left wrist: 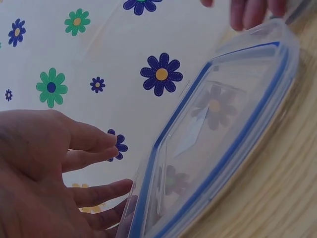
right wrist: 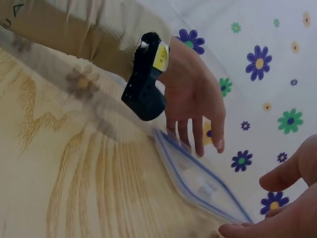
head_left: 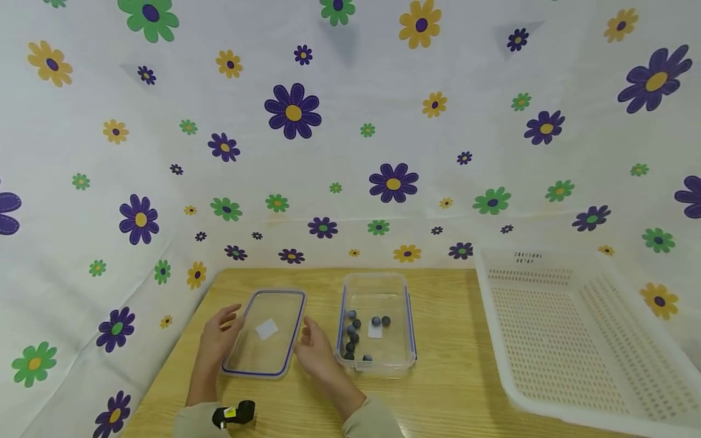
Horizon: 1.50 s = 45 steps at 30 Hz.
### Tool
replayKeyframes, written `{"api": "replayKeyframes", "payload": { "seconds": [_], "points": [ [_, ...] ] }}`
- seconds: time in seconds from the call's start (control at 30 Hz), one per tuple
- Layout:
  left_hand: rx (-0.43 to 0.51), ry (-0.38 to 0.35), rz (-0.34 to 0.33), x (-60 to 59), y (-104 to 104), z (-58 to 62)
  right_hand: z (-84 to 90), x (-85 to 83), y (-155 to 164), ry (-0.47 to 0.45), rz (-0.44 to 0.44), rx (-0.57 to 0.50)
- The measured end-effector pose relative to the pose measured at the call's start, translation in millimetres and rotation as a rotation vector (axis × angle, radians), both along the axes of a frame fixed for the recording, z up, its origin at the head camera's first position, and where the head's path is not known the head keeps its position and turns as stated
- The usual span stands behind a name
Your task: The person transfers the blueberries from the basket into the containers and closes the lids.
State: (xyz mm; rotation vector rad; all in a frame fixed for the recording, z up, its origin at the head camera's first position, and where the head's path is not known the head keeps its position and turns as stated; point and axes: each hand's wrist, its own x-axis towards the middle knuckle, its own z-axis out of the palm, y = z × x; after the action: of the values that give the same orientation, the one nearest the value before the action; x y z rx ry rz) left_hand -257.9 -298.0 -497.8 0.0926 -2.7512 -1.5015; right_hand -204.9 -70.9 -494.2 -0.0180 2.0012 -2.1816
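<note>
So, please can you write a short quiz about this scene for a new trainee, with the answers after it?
1. True or false: the lid lies flat on the table.
2. Which holds the dark balls: A the white basket, B the clear container?
3. Fill in: the left hand and right hand are on either side of the ____.

Key: 1 true; 2 B; 3 lid.
</note>
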Motion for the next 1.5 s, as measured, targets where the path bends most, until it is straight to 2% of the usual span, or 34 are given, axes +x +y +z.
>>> {"api": "replayKeyframes", "payload": {
  "seconds": [0.2, 0.37, 0.47, 0.73, 0.97, 1.2, 1.33, 1.4, 1.5],
  "points": [
    [0.070, -0.018, 0.000, -0.2, -0.9, -5.3, -10.0, -7.7, -4.6, -0.072, -0.014, -0.089],
    [0.058, -0.017, 0.061, -4.1, 1.7, 1.0, -9.6, -13.8, -7.9, -0.123, -0.048, -0.223],
    [0.078, 0.013, 0.080, -6.7, 2.8, 7.7, -5.4, -16.0, -7.9, -0.113, -0.055, -0.269],
    [0.237, 0.075, 0.037, -4.3, 10.6, 34.4, 19.8, -14.3, 8.7, 0.084, -0.052, -0.172],
    [0.241, 0.135, 0.025, 7.9, 34.1, 58.8, 42.1, -11.7, 45.1, 0.214, -0.039, -0.035],
    [0.356, 0.207, -0.077, 13.9, 57.5, 65.5, 51.7, -6.9, 94.0, 0.309, -0.055, 0.067],
    [0.404, 0.216, -0.137, 17.6, 74.3, 70.1, 56.0, -1.2, 120.1, 0.338, -0.088, 0.112],
    [0.396, 0.213, -0.158, 19.6, 83.5, 72.4, 57.7, 1.8, 132.9, 0.346, -0.104, 0.128],
    [0.302, 0.213, -0.201, 22.4, 98.4, 74.3, 59.5, 5.9, 152.1, 0.349, -0.141, 0.156]
  ]
}}
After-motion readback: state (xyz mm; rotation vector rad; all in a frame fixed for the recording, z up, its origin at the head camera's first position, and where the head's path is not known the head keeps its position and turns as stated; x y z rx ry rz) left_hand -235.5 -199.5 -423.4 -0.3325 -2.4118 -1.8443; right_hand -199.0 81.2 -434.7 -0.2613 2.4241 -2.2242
